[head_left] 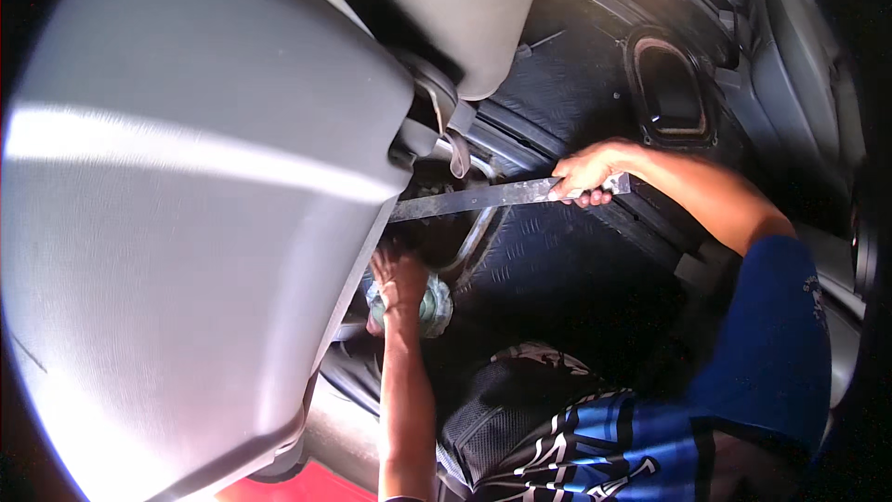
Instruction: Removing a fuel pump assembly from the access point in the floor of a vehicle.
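My right hand (593, 173) is closed around the right end of a long flat metal bar (483, 197), its fingers curled under it. From there the bar runs left over an opening (441, 237) in the dark floor, and its far end goes out of sight behind a grey seat back (204, 186). My left hand (400, 277) is lower, at the near left edge of the opening, beside the seat. Under and beside it is a round, pale green thing with a crinkled, clear-looking rim (435, 307). The left fingers are dim and partly blurred, so their grip is unclear.
A second pale seat (446, 9) stands at the far side, with a loose strap (459, 153) hanging near the opening. Dark rails (520, 135) cross the textured floor. An oval-framed opening (669, 84) is at the far right, near grey trim (790, 65).
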